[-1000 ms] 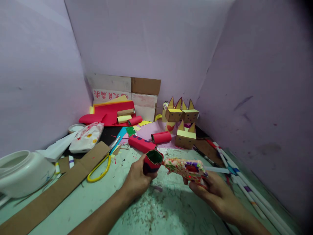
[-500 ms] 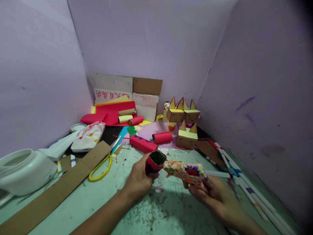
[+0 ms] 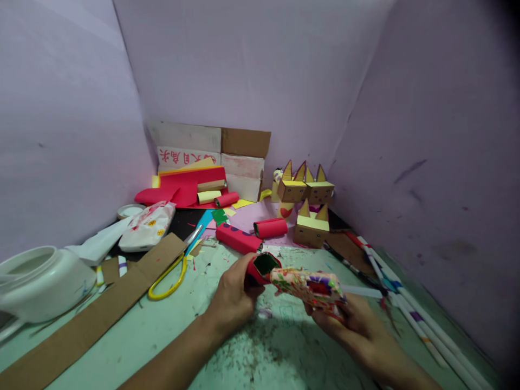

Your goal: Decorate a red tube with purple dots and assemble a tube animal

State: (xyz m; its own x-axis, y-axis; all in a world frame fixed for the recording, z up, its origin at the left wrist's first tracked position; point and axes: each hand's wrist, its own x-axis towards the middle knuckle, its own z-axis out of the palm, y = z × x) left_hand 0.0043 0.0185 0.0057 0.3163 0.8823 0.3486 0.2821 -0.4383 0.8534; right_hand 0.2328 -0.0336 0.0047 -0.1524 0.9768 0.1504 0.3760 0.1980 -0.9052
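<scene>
Red tube [image 3: 259, 272] in left hand [image 3: 232, 292] has shifted toward glue gun [image 3: 306, 286].

Pale lilac walls [image 3: 252, 70] on three sides, right one smudged; stained mint-green tabletop [image 3: 134, 322]; dim light.

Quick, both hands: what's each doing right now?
Left hand: closed around a red tube.
Right hand: closed on the glue gun.

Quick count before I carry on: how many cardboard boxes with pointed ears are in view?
3. Two are side by side towards the back, a left box and a right box; the front box sits nearer. Any hidden behind these wouldn't show.
</scene>
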